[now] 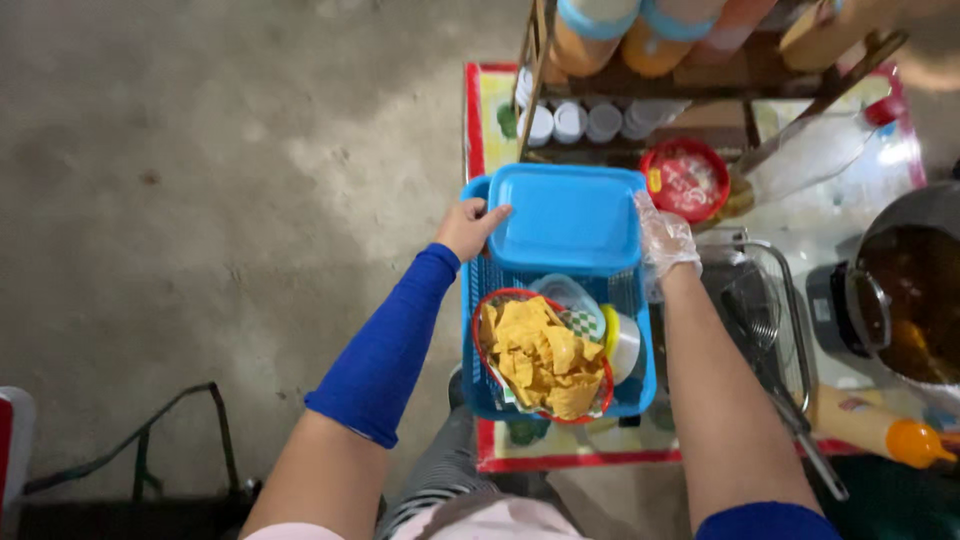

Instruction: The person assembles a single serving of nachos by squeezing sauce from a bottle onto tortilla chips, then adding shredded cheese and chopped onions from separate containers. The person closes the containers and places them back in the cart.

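My left hand point(470, 226) grips the nine o'clock edge of the blue lid point(566, 216), thumb pressed on top, while my gloved right hand point(664, 240) closes on its three o'clock edge. The lid sits over the twelve o'clock end of the blue basket point(470, 330). At six o'clock inside it lies a red basket of yellow chips point(543, 358), a white cup point(622, 343) just beside it at three o'clock.

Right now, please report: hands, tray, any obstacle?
Left hand and gloved right hand grip blue tray. Tray over blue basket holding chips. Rack close behind.
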